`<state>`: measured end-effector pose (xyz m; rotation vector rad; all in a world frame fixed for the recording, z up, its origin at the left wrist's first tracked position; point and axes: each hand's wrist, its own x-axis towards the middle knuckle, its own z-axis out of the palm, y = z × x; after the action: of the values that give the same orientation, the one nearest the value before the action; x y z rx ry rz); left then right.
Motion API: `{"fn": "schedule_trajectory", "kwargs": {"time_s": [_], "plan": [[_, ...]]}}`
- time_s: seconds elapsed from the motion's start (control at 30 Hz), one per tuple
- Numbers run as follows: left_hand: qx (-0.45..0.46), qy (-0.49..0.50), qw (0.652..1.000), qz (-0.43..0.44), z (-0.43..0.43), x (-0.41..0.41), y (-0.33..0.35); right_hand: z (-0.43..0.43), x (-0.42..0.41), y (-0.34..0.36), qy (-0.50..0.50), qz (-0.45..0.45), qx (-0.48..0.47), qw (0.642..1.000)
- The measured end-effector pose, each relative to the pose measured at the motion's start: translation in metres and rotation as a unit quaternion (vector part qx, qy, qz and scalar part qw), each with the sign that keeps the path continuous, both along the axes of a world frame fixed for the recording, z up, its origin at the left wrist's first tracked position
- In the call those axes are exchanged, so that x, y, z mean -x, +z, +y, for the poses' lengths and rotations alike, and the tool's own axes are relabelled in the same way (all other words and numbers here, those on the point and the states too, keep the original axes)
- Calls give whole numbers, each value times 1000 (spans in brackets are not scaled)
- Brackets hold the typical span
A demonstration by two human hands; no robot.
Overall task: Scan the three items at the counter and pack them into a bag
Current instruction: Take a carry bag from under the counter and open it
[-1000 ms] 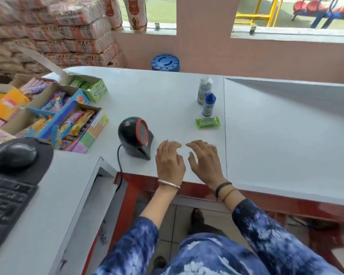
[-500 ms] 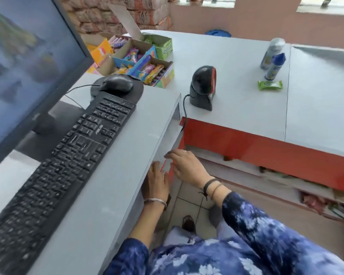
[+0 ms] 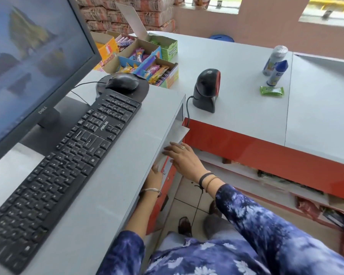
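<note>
Both hands had left the surface [image 3: 236,80]: right hand [image 3: 180,157] open under the desk at 6 o'clock, left hand [image 3: 154,175] unclear; three items unscanned, probably bag-fetching.

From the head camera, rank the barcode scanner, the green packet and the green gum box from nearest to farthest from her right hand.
From the right hand at the desk's edge:
1. Barcode scanner, on the counter just above the hand.
2. Green packet, off to the right on the counter, below the two bottles.
3. Green gum box, at the back, behind the sweets boxes.
</note>
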<state>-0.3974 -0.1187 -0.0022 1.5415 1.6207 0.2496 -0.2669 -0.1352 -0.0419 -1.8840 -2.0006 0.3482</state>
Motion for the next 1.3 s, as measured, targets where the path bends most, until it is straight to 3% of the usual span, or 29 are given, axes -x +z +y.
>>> {"fn": "schedule_trajectory", "kwargs": {"time_s": [0.13,0.23,0.33,0.43,0.6,0.73,0.97,1.13,1.2,1.3], "plan": [[-203,-76,976,-13,-9,7,-13,-2,-19,13,-44,-16,-79,996],[-264,-180,947,37,-19,2,-11,-18,-41,23,-34,7,0,999],[-245,-288,918,115,-26,-28,8,-32,-66,35,-28,49,99,993],[-199,-325,916,122,-20,-69,31,-41,-96,58,-41,139,149,978],[-104,-319,940,-54,-2,-146,66,-51,-179,114,-126,361,196,903],[-75,-261,947,-172,26,-215,83,-65,-257,139,-174,472,218,836],[-123,-254,930,-235,107,-359,134,-29,-387,194,-216,431,80,873],[-237,-241,912,-233,165,-439,203,28,-464,253,-223,326,65,916],[-302,-217,897,-237,190,-465,226,53,-484,281,-241,308,-1,920],[-378,-150,873,-271,227,-500,244,93,-496,311,-248,174,-172,937]]}}
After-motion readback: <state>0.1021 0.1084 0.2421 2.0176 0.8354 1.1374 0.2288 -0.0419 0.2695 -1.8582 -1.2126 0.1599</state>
